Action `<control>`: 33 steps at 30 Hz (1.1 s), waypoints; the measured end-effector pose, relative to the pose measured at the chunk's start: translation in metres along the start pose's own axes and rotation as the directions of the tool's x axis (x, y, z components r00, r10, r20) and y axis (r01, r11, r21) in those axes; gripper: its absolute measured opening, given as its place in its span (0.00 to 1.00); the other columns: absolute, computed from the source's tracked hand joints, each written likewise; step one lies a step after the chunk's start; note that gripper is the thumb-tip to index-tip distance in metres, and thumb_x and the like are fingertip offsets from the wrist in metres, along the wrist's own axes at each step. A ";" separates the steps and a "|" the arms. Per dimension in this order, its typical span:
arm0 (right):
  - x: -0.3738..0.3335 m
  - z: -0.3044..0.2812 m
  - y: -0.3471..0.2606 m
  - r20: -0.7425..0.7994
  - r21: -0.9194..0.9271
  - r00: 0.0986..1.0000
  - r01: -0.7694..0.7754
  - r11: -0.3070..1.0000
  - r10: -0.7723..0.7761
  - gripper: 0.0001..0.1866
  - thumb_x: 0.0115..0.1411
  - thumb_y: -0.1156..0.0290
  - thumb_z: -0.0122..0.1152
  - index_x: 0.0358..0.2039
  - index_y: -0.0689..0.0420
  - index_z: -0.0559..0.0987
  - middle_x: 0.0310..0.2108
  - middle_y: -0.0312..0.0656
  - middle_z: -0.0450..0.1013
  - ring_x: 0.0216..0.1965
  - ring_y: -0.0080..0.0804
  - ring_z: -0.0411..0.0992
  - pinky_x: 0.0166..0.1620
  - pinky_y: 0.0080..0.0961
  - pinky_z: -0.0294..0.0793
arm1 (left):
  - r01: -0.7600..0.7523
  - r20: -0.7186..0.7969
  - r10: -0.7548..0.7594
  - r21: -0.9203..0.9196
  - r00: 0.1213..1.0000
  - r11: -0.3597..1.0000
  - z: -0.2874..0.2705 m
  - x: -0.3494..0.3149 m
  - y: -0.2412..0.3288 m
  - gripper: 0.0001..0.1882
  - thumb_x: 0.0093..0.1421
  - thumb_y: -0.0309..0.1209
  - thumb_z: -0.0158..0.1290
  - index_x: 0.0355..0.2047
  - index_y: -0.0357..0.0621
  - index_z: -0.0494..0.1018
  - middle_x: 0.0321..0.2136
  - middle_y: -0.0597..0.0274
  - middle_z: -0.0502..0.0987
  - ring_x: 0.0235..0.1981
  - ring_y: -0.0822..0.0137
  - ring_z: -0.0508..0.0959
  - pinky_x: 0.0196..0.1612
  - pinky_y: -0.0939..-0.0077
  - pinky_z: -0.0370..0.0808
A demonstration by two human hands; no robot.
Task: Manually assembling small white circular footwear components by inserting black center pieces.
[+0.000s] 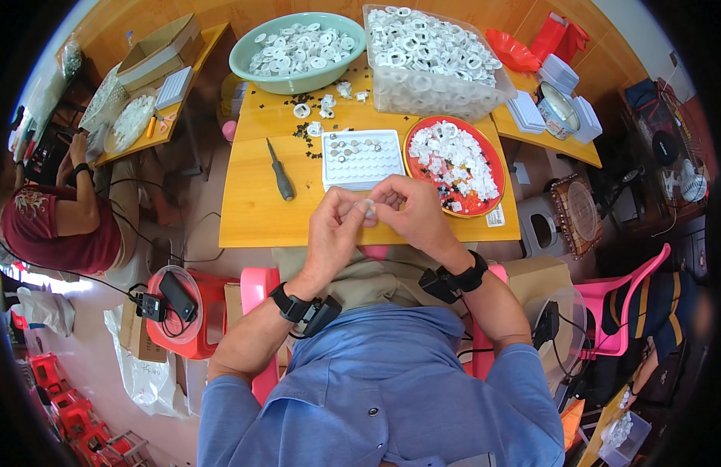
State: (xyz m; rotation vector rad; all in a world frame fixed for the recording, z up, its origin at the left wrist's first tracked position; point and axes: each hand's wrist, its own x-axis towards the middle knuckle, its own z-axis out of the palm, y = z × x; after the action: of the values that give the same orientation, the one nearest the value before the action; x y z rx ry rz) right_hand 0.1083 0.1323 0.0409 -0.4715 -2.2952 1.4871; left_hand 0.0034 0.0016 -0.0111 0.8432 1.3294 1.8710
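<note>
Together, our two hands meet just over the near edge of the yellow wooden table (255, 210), fingertips pressed toward each other around one small white ring-shaped part (368, 205). Our left hand (335, 231) pinches it from the left with thumb and forefinger, the other fingers curled in; our right hand (411, 212) closes on the same piece from the right (the part is so small that we cannot tell its exact shape). Both wrists carry black bands with small devices strapped on.

Just beyond our fingertips lies a white grid tray (363, 159), with a few small round pieces sitting in its upper rows. To the right of it, just past our right hand, sits a red plate (413, 138) heaped with white plastic pieces. Left of the tray, beyond our left hand, a black-handled screwdriver (281, 173) lies on the table. Farther out stand a pale green basin (247, 49) and a clear plastic bin (422, 97), both full of white rings, with small black bits scattered on the table between them and the tray.

Well off to our left, another person in a dark red shirt (61, 226) sits at a separate table.
</note>
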 end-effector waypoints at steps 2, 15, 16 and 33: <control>0.001 0.000 0.007 -0.043 0.073 0.999 -0.026 0.997 0.029 0.06 0.55 0.76 0.63 0.32 0.65 0.80 0.26 0.41 0.80 0.29 0.22 0.80 0.34 0.19 0.78 | 0.071 -0.001 -0.071 -0.097 0.997 0.993 0.001 0.003 0.004 0.08 0.68 0.20 0.46 0.46 0.35 0.66 0.41 0.53 0.79 0.42 0.69 0.80 0.47 0.77 0.78; 0.003 0.004 0.021 -0.077 -0.001 0.996 -0.038 0.999 0.038 0.06 0.56 0.77 0.64 0.34 0.64 0.80 0.26 0.34 0.77 0.26 0.13 0.72 0.31 0.13 0.72 | 0.157 0.036 -0.153 -0.208 0.988 0.965 0.002 0.004 0.005 0.14 0.67 0.18 0.43 0.52 0.32 0.64 0.48 0.51 0.76 0.49 0.66 0.78 0.55 0.73 0.77; 0.003 0.005 0.018 -0.096 -0.042 0.995 -0.019 0.999 0.015 0.06 0.56 0.78 0.64 0.34 0.64 0.79 0.26 0.35 0.77 0.26 0.15 0.73 0.30 0.14 0.72 | 0.153 0.032 -0.150 -0.210 0.988 0.966 0.001 0.004 0.003 0.13 0.67 0.18 0.43 0.52 0.32 0.65 0.47 0.51 0.76 0.49 0.67 0.78 0.55 0.72 0.77; 0.001 0.002 -0.003 -0.050 -0.586 0.818 0.441 0.680 -0.574 0.12 0.48 0.74 0.65 0.35 0.56 0.80 0.30 0.41 0.77 0.31 0.40 0.77 0.34 0.35 0.76 | 0.318 0.109 -0.310 -0.536 0.945 0.782 -0.007 0.006 0.014 0.13 0.67 0.28 0.52 0.50 0.38 0.70 0.47 0.56 0.77 0.49 0.66 0.78 0.55 0.70 0.77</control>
State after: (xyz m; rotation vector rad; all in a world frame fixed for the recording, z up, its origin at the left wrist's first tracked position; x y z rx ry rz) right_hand 0.1066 0.1297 0.0427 -0.0981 -2.3630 0.4534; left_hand -0.0077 0.0001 0.0008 0.3073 0.7817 1.8210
